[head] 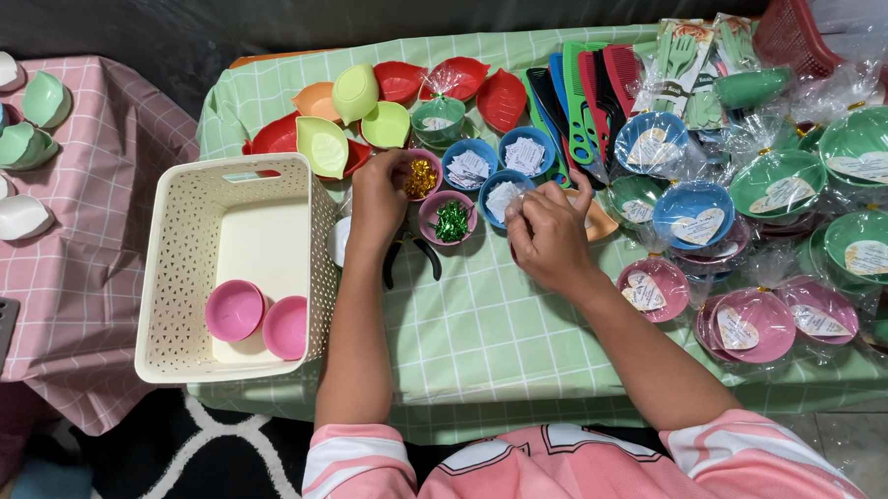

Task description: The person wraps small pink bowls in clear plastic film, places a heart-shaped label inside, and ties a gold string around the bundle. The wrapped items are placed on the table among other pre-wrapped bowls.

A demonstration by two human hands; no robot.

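Two hands busy over little bowls on a green table.
The right hand [550, 238] pinches a small white paper [511, 210] beside a blue bowl [504, 190]; farther off, the left hand [380, 195] dips bunched fingers into the pink bowl of gold bits [422, 177].

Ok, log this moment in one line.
left hand: at gold-ribbon bowl | right hand: pinching paper slip | cream basket: two pink bowls

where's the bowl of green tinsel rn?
Head view, table centre: the pink bowl of green tinsel sits between the left hand and right hand, just below the bowl of gold bits.
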